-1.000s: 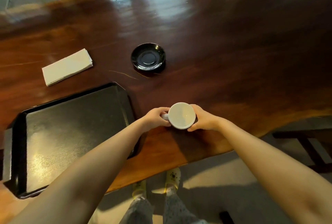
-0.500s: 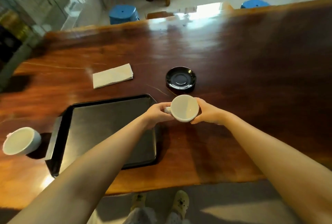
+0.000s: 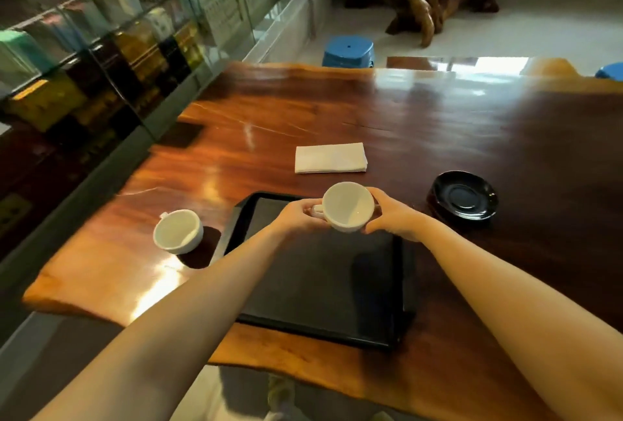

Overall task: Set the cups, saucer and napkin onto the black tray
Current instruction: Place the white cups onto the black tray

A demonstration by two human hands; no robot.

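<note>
A white cup [image 3: 348, 206] hangs over the far part of the black tray [image 3: 323, 285], held from both sides. My left hand [image 3: 296, 218] grips its handle side and my right hand [image 3: 392, 216] cups its right wall. A second white cup [image 3: 177, 231] stands on the wooden table just left of the tray. A folded white napkin [image 3: 330, 158] lies on the table beyond the tray. The black saucer [image 3: 463, 196] rests on the table to the tray's right. Nothing lies on the tray's visible surface.
The wooden table [image 3: 438, 123] stretches far to the right and back. A glass display cabinet [image 3: 101, 49] runs along the left side. Blue stools [image 3: 348, 51] stand past the table's far edge.
Both hands have carried the white cup leftward from the table's near edge to above the tray. The view has swung left, bringing the second cup and the cabinet into sight.
</note>
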